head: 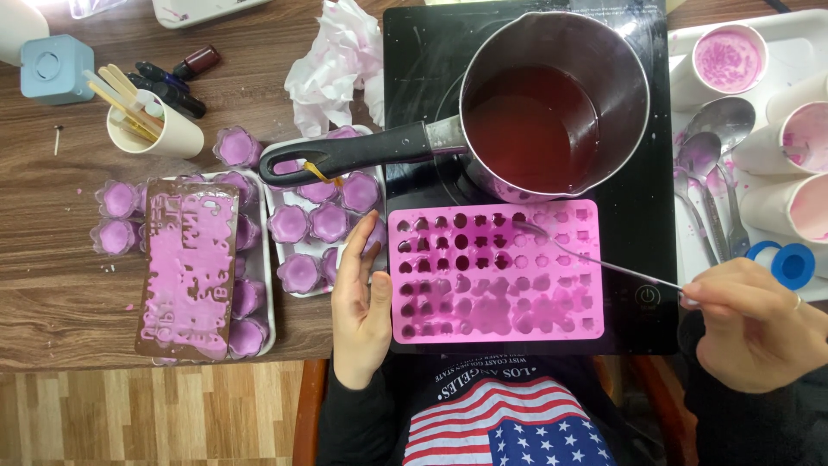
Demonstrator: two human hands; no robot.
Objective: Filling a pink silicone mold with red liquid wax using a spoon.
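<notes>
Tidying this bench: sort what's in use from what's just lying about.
In use: pink mould, spoon in right hand, left hand steadying the mould, saucepan.
Lying about: crumpled tissue, cup of sticks, spare spoons.

Pink mould (496, 272), dark red liquid (530, 129), black-handled steel saucepan (552, 52).

Pink silicone mould (496, 272) flat on black cooktop, cavities partly filled; thin metal spoon (595, 257) slanting over it
</notes>
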